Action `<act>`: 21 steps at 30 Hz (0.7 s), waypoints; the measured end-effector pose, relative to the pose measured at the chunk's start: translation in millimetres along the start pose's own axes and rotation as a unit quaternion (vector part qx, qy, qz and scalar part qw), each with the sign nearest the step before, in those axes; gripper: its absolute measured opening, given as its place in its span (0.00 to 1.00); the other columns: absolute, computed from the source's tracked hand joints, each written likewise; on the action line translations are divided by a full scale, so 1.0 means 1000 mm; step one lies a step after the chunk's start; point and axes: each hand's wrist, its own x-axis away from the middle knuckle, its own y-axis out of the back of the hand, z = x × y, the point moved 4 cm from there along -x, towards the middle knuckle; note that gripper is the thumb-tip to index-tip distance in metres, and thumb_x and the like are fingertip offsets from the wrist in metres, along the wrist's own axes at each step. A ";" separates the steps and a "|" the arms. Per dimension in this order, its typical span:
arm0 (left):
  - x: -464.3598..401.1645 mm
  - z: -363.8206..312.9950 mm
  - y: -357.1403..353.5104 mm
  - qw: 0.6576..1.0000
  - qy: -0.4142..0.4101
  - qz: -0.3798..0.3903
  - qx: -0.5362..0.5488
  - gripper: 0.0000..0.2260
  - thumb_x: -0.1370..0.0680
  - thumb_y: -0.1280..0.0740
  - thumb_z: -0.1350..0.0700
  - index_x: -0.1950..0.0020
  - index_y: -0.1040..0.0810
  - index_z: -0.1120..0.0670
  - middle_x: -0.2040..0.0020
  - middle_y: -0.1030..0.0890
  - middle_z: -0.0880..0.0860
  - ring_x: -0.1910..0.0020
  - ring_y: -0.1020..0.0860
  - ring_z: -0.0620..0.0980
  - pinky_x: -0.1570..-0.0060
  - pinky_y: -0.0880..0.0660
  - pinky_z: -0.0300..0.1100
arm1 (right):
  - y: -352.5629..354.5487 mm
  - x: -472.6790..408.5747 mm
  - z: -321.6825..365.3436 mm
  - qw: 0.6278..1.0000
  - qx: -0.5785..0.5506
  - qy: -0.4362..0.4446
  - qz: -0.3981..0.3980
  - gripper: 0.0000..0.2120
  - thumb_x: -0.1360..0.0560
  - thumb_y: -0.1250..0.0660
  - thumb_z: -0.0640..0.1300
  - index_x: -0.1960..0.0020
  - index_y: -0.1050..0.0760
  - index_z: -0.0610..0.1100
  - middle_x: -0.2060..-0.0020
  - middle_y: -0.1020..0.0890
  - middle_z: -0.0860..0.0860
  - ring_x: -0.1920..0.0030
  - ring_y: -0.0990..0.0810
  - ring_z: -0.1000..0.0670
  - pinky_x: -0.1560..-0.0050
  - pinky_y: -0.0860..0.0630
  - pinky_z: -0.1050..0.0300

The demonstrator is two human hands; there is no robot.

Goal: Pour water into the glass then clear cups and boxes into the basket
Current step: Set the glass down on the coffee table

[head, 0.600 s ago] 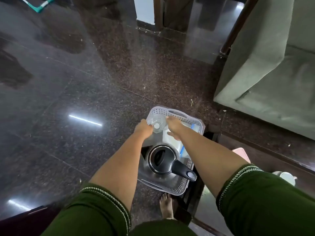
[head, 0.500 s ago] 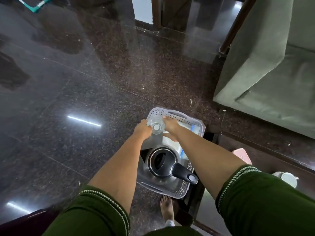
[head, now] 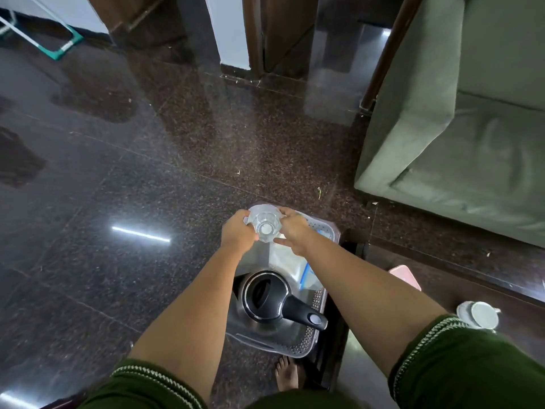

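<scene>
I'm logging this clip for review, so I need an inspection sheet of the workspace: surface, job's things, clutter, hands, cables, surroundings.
Surface: dark polished granite floor, glossy with light reflections.
Job's things: grey perforated basket holding a black-handled kettle and a white box with blue edge; clear glass held above the basket's far end.
Clutter: white cup and pink item at right.
Hands: left hand and right hand both grip the glass.
Cables: nothing seen.
Surroundings: grey-green sofa; teal-and-white frame far left.

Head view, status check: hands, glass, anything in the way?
Both hands, left and right, hold glass over basket. Kettle fills near end.
</scene>
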 end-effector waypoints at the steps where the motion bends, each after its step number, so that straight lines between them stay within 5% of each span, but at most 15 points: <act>1: 0.006 -0.010 0.002 1.000 -0.012 -0.009 -0.003 0.12 0.27 0.34 0.63 0.44 0.24 0.54 0.49 0.18 0.54 0.51 0.21 0.55 0.52 0.25 0.48 | 0.005 0.008 0.005 1.000 -0.001 0.011 -0.005 0.18 0.22 0.41 0.40 0.35 0.28 0.55 0.43 0.20 0.52 0.51 0.21 0.51 0.61 0.19 0.55; 3: 0.017 -0.030 0.003 0.999 -0.029 -0.021 0.026 0.08 0.27 0.37 0.61 0.50 0.23 0.51 0.51 0.17 0.54 0.53 0.19 0.56 0.51 0.21 0.54 | 0.017 0.030 0.016 0.999 -0.008 0.044 -0.026 0.18 0.22 0.43 0.40 0.37 0.28 0.56 0.49 0.21 0.54 0.56 0.23 0.53 0.52 0.19 0.49; 6: 0.046 -0.058 0.000 0.996 -0.052 -0.035 0.061 0.08 0.27 0.38 0.59 0.54 0.23 0.50 0.55 0.17 0.53 0.55 0.18 0.55 0.52 0.20 0.55 | 0.041 0.066 0.030 0.995 -0.052 0.078 -0.029 0.16 0.23 0.42 0.37 0.42 0.26 0.54 0.49 0.18 0.51 0.52 0.19 0.49 0.57 0.20 0.52; 9: 0.086 -0.077 -0.009 0.994 -0.074 -0.053 0.060 0.09 0.26 0.37 0.61 0.49 0.21 0.52 0.56 0.17 0.53 0.55 0.19 0.54 0.58 0.21 0.47 | 0.070 0.098 0.028 0.993 -0.062 0.095 -0.025 0.15 0.22 0.40 0.39 0.39 0.25 0.52 0.43 0.19 0.49 0.43 0.20 0.45 0.53 0.18 0.50; 13: 0.140 -0.104 -0.033 0.992 -0.098 -0.037 0.076 0.09 0.23 0.37 0.62 0.45 0.23 0.54 0.60 0.20 0.49 0.62 0.19 0.48 0.67 0.26 0.41 | 0.121 0.139 0.015 0.988 -0.044 0.146 -0.036 0.17 0.22 0.40 0.37 0.36 0.26 0.50 0.48 0.20 0.50 0.51 0.20 0.48 0.43 0.21 0.46; 18: 0.210 -0.142 -0.085 0.988 -0.146 0.010 0.051 0.08 0.24 0.39 0.61 0.48 0.23 0.53 0.57 0.18 0.53 0.58 0.18 0.52 0.65 0.27 0.42 | 0.196 0.200 -0.014 0.980 -0.106 0.155 -0.068 0.18 0.24 0.38 0.36 0.36 0.24 0.46 0.47 0.17 0.45 0.53 0.18 0.46 0.45 0.21 0.45; 21: 0.257 -0.158 -0.121 0.984 -0.175 0.009 0.019 0.10 0.25 0.37 0.60 0.46 0.22 0.53 0.54 0.19 0.51 0.55 0.21 0.51 0.59 0.30 0.40 | 0.241 0.246 -0.038 0.976 -0.125 0.164 -0.071 0.17 0.24 0.38 0.33 0.38 0.25 0.45 0.55 0.17 0.47 0.60 0.20 0.49 0.56 0.20 0.50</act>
